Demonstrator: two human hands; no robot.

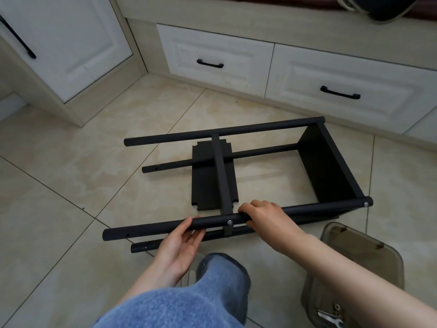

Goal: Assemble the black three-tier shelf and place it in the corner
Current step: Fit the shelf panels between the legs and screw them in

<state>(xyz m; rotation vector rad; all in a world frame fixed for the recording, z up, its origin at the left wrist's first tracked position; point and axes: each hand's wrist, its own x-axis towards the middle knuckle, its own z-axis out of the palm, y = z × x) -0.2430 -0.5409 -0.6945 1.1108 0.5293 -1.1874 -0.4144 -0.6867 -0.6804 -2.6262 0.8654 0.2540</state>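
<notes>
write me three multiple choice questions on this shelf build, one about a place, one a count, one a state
1. Where does the loose panel lie?
A. flat on the floor, beneath the frame
B. inside a drawer
C. upright against the cabinet

2. How many black poles does the frame have?
A. two
B. four
C. six

3. What is the right hand doing?
A. resting flat on the floor
B. holding a wrench
C. gripping the near upper pole

Answers:
1 A, it lies flat on the tiles between the poles.
2 B, two far poles and two near ones show.
3 C, its fingers curl round that pole.
</notes>
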